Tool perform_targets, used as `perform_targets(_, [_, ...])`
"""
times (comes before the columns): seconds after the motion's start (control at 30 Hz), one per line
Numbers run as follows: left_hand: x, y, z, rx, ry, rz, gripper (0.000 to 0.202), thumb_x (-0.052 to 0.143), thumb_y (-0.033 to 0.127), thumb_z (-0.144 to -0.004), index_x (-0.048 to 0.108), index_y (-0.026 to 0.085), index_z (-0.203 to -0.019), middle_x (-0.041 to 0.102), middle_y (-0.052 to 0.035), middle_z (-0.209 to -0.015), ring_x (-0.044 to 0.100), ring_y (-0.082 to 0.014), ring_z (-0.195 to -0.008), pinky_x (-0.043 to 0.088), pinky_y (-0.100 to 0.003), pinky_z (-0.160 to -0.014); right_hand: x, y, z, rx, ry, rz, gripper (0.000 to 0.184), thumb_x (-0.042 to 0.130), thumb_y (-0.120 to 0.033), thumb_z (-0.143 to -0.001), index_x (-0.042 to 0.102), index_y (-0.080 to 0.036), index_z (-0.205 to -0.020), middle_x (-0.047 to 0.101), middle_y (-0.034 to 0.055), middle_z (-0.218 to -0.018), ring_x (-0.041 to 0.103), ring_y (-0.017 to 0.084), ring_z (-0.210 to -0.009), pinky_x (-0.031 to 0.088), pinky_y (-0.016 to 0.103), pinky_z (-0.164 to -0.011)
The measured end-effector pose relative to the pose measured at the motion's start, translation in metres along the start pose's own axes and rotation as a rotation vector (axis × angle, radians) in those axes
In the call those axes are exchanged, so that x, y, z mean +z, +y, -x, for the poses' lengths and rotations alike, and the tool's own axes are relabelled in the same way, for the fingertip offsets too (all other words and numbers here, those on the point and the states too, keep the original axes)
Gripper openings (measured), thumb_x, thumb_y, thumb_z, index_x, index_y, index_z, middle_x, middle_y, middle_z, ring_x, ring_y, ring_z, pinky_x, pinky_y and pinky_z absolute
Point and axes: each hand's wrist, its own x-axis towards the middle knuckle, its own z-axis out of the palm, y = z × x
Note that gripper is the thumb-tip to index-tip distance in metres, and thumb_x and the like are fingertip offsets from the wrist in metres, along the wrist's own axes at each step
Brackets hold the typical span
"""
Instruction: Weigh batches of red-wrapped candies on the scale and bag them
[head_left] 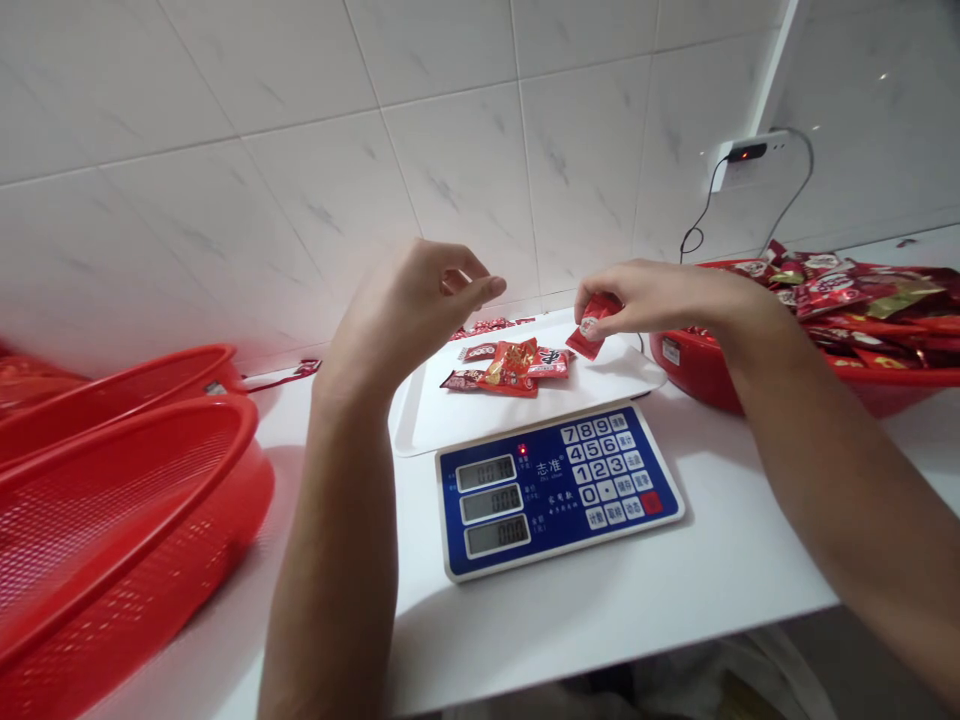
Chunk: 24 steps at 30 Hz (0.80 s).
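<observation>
My left hand (pixel 420 312) hangs above the far left of a white plastic tray (pixel 442 420), its fingers curled and apart with nothing visible in them. My right hand (pixel 645 300) pinches a small red sweet packet (pixel 589 330) over the tray's right side. A small heap of red and brown wrapped packets (pixel 502 370) lies on the tray, below and between my hands. In front of the tray sits a blue-faced digital price scale (pixel 559 490), with its keypad and several lit displays.
A red basin (pixel 697 370) piled with wrapped red packets stands to the right, under my right forearm. Two red mesh baskets (pixel 112 530) lie at the left. White wall tiles rise behind the white counter (pixel 720 540), with a wall socket (pixel 746 155) and cables at the upper right.
</observation>
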Motion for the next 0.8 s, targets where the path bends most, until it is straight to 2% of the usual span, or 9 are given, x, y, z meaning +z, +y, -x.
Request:
perform_targets(0.37, [0.002, 0.001, -0.001, -0.013, -0.022, 0.002, 0.028, 0.062, 0.048, -0.084, 0.075, 0.023, -0.087, 0.073, -0.0061, -0.086, 0.066, -0.0204, -0.079, 0.048, -0.033, -0.069, -0.002, -0.001, 0.001, -0.010, -0.022, 0.002, 0.014, 0.068, -0.026, -0.077, 0.069, -0.023, -0.091, 0.070, 0.0053, -0.098, 0.063, 0.023, -0.092, 0.043, 0.031, -0.069])
perform_targets(0.5, [0.003, 0.000, -0.002, 0.002, -0.040, 0.016, 0.027, 0.063, 0.048, -0.083, 0.074, 0.023, -0.086, 0.074, -0.0062, -0.085, 0.066, -0.0206, -0.078, 0.048, -0.032, -0.068, -0.001, -0.002, 0.000, -0.041, 0.022, -0.001, 0.015, 0.066, -0.024, -0.079, 0.070, -0.022, -0.093, 0.070, 0.0051, -0.097, 0.063, 0.022, -0.090, 0.044, 0.032, -0.073])
perform_targets(0.53, [0.003, -0.001, -0.002, -0.001, -0.046, 0.016, 0.027, 0.063, 0.048, -0.083, 0.074, 0.024, -0.086, 0.074, -0.0062, -0.086, 0.067, -0.0206, -0.078, 0.048, -0.032, -0.068, -0.001, -0.003, 0.000, -0.057, 0.078, -0.009, 0.017, 0.064, -0.024, -0.080, 0.070, -0.021, -0.096, 0.070, 0.0055, -0.097, 0.063, 0.023, -0.090, 0.045, 0.032, -0.074])
perform_targets(0.6, [0.001, -0.003, -0.003, -0.012, -0.052, 0.013, 0.027, 0.063, 0.049, -0.083, 0.074, 0.024, -0.087, 0.074, -0.0060, -0.086, 0.067, -0.0208, -0.079, 0.048, -0.032, -0.068, -0.004, -0.005, 0.001, -0.064, 0.283, -0.017, 0.022, 0.061, -0.024, -0.084, 0.069, -0.020, -0.104, 0.070, 0.0080, -0.102, 0.063, 0.024, -0.094, 0.045, 0.034, -0.080])
perform_targets(0.7, [-0.001, -0.009, -0.006, -0.032, -0.038, 0.013, 0.030, 0.063, 0.051, -0.084, 0.074, 0.024, -0.087, 0.075, -0.0063, -0.086, 0.069, -0.0222, -0.082, 0.049, -0.034, -0.070, -0.016, -0.002, 0.009, 0.062, 0.627, 0.036, 0.027, 0.057, -0.025, -0.089, 0.066, -0.018, -0.114, 0.068, 0.0145, -0.115, 0.061, 0.029, -0.108, 0.044, 0.040, -0.091])
perform_targets(0.73, [-0.001, -0.013, -0.007, -0.043, -0.045, 0.016, 0.031, 0.062, 0.052, -0.083, 0.074, 0.024, -0.087, 0.075, -0.0066, -0.087, 0.069, -0.0229, -0.082, 0.049, -0.035, -0.070, -0.021, 0.002, 0.013, 0.138, 0.682, 0.063, 0.027, 0.057, -0.026, -0.090, 0.066, -0.018, -0.114, 0.067, 0.0159, -0.118, 0.060, 0.031, -0.112, 0.043, 0.042, -0.094])
perform_targets(0.8, [0.001, -0.021, -0.011, -0.077, -0.093, 0.023, 0.034, 0.062, 0.055, -0.083, 0.074, 0.024, -0.089, 0.076, -0.0079, -0.089, 0.070, -0.0247, -0.084, 0.049, -0.036, -0.070, -0.032, 0.015, 0.022, 0.298, 0.706, 0.087, 0.026, 0.060, -0.028, -0.088, 0.067, -0.019, -0.112, 0.067, 0.0162, -0.118, 0.059, 0.034, -0.115, 0.042, 0.045, -0.098])
